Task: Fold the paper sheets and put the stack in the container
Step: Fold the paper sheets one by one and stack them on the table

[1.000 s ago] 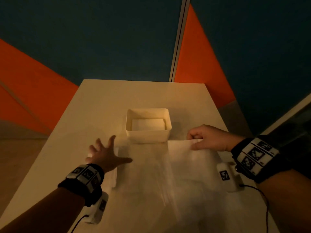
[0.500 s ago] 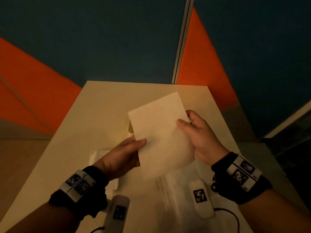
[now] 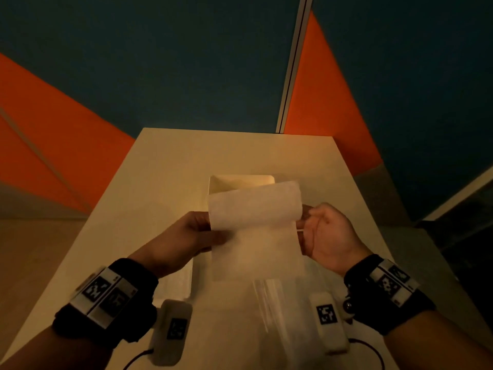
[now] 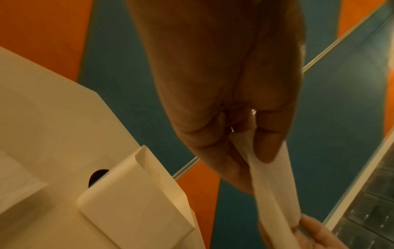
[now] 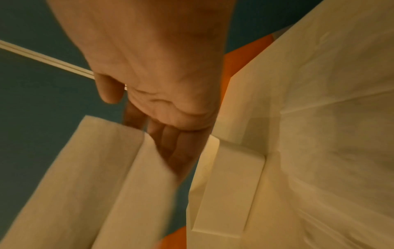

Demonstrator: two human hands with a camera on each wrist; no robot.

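Paper sheet (image 3: pixel 254 206) thin, limp, curling mid-fold; I keep left hand (image 3: pixel 186 236) pinching 9 o'clock edge, right hand (image 3: pixel 326 236) pinching 3 o'clock edge, container (image 3: pixel 240 182) at 12

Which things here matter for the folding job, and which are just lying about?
In the job:
- paper sheet, half folded, held by left hand and right hand
- container behind it
- folded stack under the left forearm

Lying about:
- two tagged white blocks with cables
- table

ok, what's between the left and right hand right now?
Only the paper sheet, curled over mid-fold: left hand and right hand each pinch a side edge. Head view shows it.
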